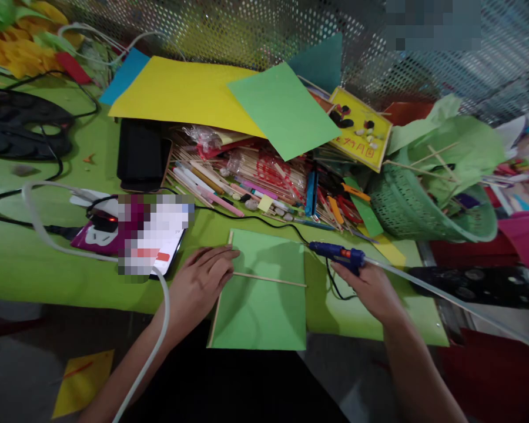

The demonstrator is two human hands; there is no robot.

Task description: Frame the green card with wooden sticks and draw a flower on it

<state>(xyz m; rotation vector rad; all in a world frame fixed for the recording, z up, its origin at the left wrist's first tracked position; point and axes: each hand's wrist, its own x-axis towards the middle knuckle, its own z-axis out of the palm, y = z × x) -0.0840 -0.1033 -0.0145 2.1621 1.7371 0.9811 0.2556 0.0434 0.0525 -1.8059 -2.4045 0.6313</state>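
Observation:
A light green card (264, 317) lies at the table's front edge, with a thin wooden stick along its left side. Another thin wooden stick (268, 279) lies crosswise over its middle. My left hand (203, 279) grips the card's left edge with fingers curled, beside the left end of the crosswise stick; its thumb is mostly hidden. In my right hand (374, 291) is a blue hot glue gun (335, 252), its nozzle pointing left at the card's upper right corner. A long translucent glue stick (449, 299) runs out of the gun's back to the right.
Behind the card lie bundled sticks, pens and scissors under yellow (180, 88) and green sheets. A green basket (423, 200) of scraps stands right. At left are a phone (170, 255), a purple power strip (94, 238) and a white cable (161, 329) crossing over my left arm.

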